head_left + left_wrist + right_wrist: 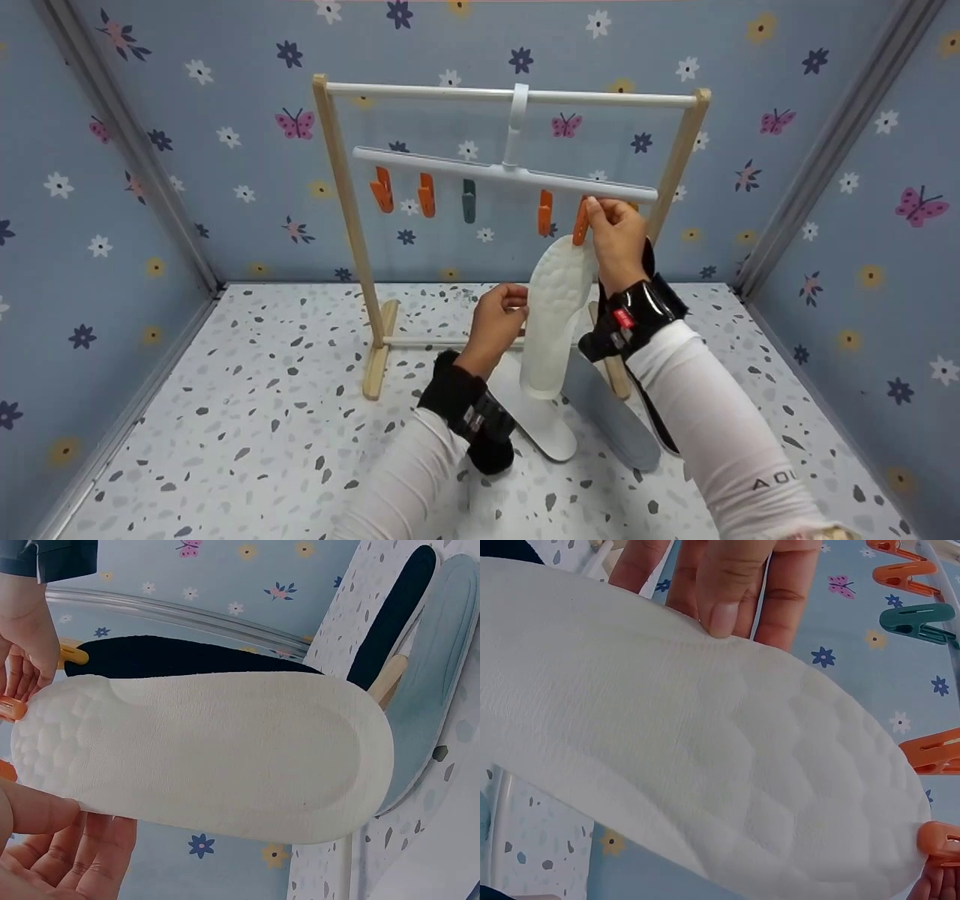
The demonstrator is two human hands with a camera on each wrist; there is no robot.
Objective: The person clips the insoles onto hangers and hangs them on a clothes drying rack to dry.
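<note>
A cream insole (pixel 556 315) hangs upright below the white hanger bar (pixel 435 166), its bumpy end at the top. My left hand (pixel 498 322) pinches its side edge, thumb in front and fingers behind, as the right wrist view (pixel 720 619) shows. My right hand (pixel 619 236) grips an orange clothespin (pixel 580 222) at the insole's top edge. Another orange clothespin (pixel 545 213) hangs just left of it. Behind the cream insole, a black insole (pixel 187 656) hangs from a yellow clothespin (pixel 73 655), partly covered.
The hanger hooks over the top rail of a wooden-legged rack (pixel 345 210). Two orange clothespins (pixel 382 190) and a green clothespin (pixel 469 201) hang on its left half. A white insole (pixel 544 431) and a grey-blue insole (pixel 615 420) lie on the speckled table (pixel 247 420); another black insole (pixel 397 615) lies beside them.
</note>
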